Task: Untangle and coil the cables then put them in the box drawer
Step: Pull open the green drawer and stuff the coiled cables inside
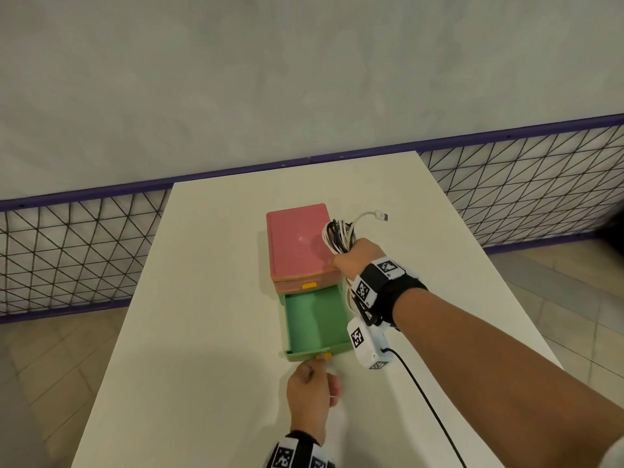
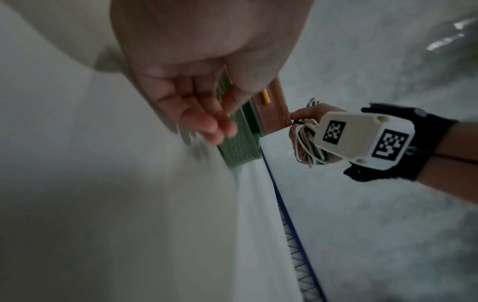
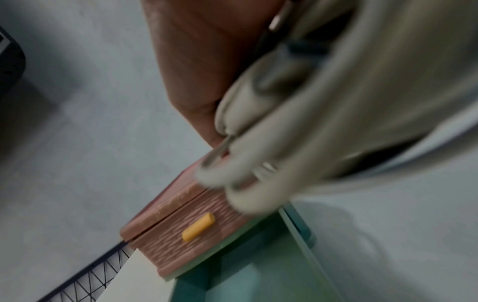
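A pink box stands in the middle of the white table, with its green bottom drawer pulled out towards me and nothing inside. My left hand pinches the drawer's yellow handle at its front. My right hand grips a coiled bundle of white and black cables beside the box's right edge, above the table; a white USB plug sticks out of the bundle. In the right wrist view the white cable loops hang blurred over the pink upper drawer.
The upper pink drawer is closed, with its own yellow handle. A black wire runs from my right wrist unit across the table's near right. A purple-framed mesh fence runs behind the table. Tiled floor lies on both sides.
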{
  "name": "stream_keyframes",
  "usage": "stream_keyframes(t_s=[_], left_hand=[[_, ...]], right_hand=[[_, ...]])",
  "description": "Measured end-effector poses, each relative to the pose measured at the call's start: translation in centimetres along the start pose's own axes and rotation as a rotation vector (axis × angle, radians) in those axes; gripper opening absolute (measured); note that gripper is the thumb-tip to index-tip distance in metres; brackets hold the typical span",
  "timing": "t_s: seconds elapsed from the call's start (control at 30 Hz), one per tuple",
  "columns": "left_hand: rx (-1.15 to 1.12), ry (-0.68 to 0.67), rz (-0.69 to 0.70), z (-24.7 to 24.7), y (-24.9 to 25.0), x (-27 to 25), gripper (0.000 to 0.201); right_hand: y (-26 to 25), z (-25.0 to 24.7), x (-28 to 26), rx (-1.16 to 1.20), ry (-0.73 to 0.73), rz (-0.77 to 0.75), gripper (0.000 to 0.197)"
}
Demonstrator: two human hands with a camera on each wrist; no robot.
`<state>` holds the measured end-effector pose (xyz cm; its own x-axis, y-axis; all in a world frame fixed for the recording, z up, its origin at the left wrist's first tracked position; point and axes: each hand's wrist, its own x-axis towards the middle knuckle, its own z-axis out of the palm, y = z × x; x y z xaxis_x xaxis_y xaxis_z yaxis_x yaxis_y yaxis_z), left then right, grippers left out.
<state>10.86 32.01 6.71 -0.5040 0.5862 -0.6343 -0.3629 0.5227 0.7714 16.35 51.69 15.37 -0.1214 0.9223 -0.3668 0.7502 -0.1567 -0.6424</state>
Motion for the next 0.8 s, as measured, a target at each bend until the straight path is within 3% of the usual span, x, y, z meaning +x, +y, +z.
stream_keyframes(t_s=[0.1,0.17,0.3,0.4,0.53,0.67,0.8], left_hand=[[0.317,-0.072,0.093,-1.8,0.1,-0.5,0.037],[0.502,-0.003,0.236,-3.5,1.1,-0.3,0.035],[0.536,0.176,0.597,-5.7,6.1,2.1,0.025],[0.582,0.252,0.798,-5.4,10.9,4.0,0.014],[0.678,0.182,0.998,-3.9,15.7,6.3,0.026],[0.974,-0.039,1.058,-2.0,17.7,8.1,0.042],[1.284,-0.208,0.875,-1.4,16.9,9.7,0.051]], right_hand=[[-0.3,-0.3,-0.4,-0.051,-0.008,-0.037,0.013],[-0.5,-0.6,-0.8,-0.076,-0.014,-0.067,0.014],[-1.2,-1.1,-2.8,-0.065,-0.002,-0.208,0.007],[-1.5,-1.1,-5.6,-0.048,-0.183,-0.352,0.01],[-0.1,0.5,-7.2,-0.19,-0.45,-0.377,0.015],[2.0,2.7,-6.5,-0.368,-0.587,-0.246,0.023],[2.7,4.0,-5.7,-0.382,-0.626,-0.113,0.027]])
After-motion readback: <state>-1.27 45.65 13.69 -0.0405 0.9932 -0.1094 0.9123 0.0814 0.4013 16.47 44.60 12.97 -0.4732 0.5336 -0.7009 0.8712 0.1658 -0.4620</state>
